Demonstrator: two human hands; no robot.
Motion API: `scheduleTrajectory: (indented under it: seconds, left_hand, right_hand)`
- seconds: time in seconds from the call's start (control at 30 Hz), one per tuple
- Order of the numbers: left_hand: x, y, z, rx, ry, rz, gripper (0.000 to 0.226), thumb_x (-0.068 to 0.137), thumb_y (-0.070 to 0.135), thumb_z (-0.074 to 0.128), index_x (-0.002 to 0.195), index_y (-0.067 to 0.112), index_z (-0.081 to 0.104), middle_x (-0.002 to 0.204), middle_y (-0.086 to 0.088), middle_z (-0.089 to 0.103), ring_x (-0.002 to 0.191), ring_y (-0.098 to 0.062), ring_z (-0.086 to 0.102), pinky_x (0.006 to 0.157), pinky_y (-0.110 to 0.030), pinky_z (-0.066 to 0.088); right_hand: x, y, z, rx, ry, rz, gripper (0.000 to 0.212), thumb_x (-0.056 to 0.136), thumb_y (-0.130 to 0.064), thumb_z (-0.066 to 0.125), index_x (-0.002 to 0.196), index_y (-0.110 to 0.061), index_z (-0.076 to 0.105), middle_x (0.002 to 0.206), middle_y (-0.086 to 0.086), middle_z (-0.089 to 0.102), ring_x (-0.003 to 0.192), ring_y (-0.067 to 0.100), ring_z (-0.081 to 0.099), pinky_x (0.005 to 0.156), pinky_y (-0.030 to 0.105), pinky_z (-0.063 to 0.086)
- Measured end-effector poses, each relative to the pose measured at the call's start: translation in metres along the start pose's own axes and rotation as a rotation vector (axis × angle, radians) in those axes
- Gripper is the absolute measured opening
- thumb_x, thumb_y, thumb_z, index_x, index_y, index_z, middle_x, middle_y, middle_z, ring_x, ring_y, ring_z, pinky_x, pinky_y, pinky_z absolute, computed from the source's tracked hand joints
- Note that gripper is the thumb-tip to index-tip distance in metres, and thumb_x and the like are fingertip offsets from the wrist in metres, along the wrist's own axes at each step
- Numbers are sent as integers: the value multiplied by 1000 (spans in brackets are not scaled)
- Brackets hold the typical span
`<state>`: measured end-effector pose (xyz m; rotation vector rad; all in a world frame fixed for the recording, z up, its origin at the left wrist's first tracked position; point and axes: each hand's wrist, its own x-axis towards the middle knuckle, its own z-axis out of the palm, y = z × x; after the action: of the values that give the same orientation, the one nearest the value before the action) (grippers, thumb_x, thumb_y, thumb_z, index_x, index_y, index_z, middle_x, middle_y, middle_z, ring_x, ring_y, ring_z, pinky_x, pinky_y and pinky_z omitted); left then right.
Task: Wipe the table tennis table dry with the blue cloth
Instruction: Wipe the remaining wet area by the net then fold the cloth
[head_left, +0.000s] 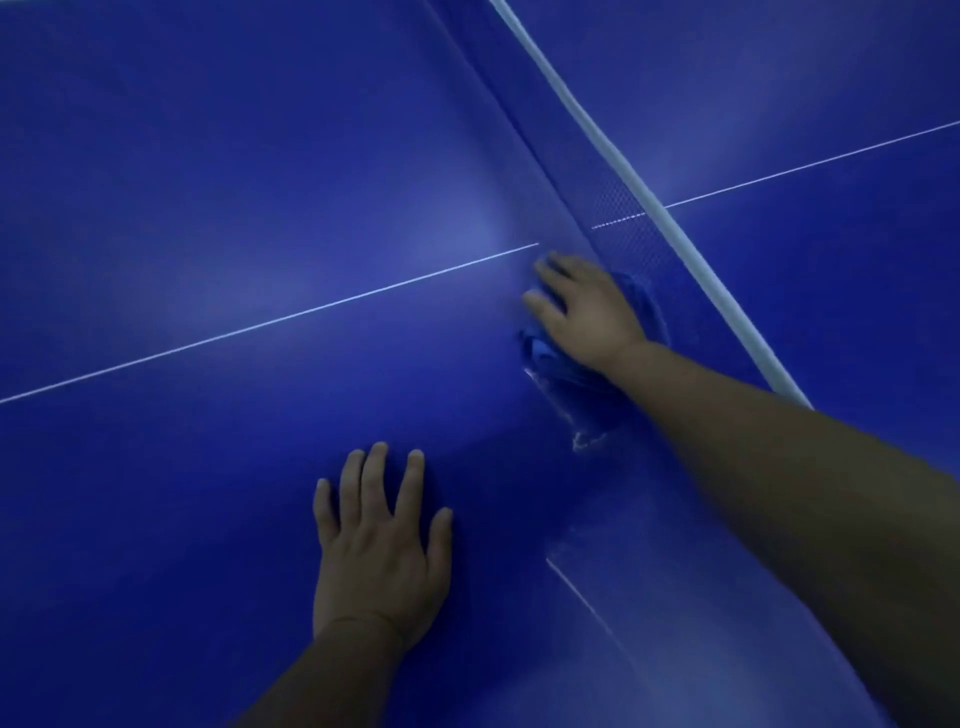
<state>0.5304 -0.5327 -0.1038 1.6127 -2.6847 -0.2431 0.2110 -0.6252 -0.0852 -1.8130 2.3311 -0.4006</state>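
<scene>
Right hand (587, 312) presses down, spread and uncurled; left hand (379, 540) lies flat, released, bracing nearer the body. Beneath both: glossy blue table tennis desk (208, 156); just beyond the right, white-banded blue mesh net (626, 234); under its palm, bunched blue cloth (543, 351). Best to drag it evenly over the pale wet streak (584, 441) behind the wrist.

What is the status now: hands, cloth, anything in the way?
Right hand presses blue cloth on table, beside net. Left hand flat on table, fingers spread. Whitish streak at cloth's edge.
</scene>
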Motion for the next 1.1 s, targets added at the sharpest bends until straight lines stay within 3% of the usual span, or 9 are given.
scheduleTrajectory:
  seconds: [0.1,0.23,0.33,0.4,0.57,0.77,0.87,0.97,1.1]
  left_hand:
    - [-2,-5,2,1,0,-3,65,99,56,24,148,19,44,153,-14,32,147,-34,25,117,-60,19]
    - [-1,-2,1,-22,9,-1,67,99,55,24,148,16,46,153,-15,33,146,-35,25,116,-63,19]
    - [0,2,-1,-34,-3,-8,67,98,54,24,149,15,46,154,-17,34,147,-35,25,117,-63,19]
    - [0,2,-1,-32,-14,-14,67,99,54,24,150,16,44,155,-16,33,148,-34,22,118,-62,17]
    - [-1,0,-3,-44,-15,-11,68,98,55,23,151,16,41,156,-16,29,149,-33,18,119,-62,14]
    - [0,1,-3,-44,-14,-16,70,98,57,21,151,16,41,156,-16,28,149,-34,17,119,-62,14]
    - [1,3,-4,-48,-18,-16,71,98,57,20,152,16,40,156,-16,27,149,-34,16,120,-62,13]
    - [0,3,-4,-46,-24,-11,71,98,57,21,152,16,38,157,-15,26,150,-33,14,120,-61,12]
    - [-1,1,-4,-51,-25,-15,71,98,58,19,153,17,36,158,-15,24,150,-32,12,121,-60,10]
  right_hand:
    - [-54,-27,13,34,5,-338,50,95,-42,52,128,-8,68,136,16,61,124,36,57,111,43,37]
    - [-182,-39,1,217,-172,-455,30,100,-19,52,121,-7,70,133,5,65,128,19,52,113,28,32]
    - [-197,-22,-14,179,-103,-265,33,102,-21,50,121,0,68,121,-4,69,116,12,61,103,13,39]
    - [-158,-4,-27,28,51,-140,40,104,-25,45,121,4,67,122,9,67,116,24,61,107,12,35]
    - [-127,5,-16,-34,-17,133,67,94,-56,44,138,-7,59,147,8,53,135,33,49,112,50,37]
    - [-280,-23,-4,141,-5,18,40,103,-28,47,136,-10,60,144,-5,54,134,14,48,116,26,31]
    - [-312,-16,-6,264,140,484,45,106,-34,41,144,-12,51,152,-13,39,143,15,37,121,29,22]
    - [-297,-8,-16,167,127,685,64,102,-48,35,156,-13,33,163,-1,25,151,20,21,125,40,12]
    - [-227,6,-27,169,179,721,68,104,-45,45,156,-4,29,158,17,36,144,31,35,118,33,23]
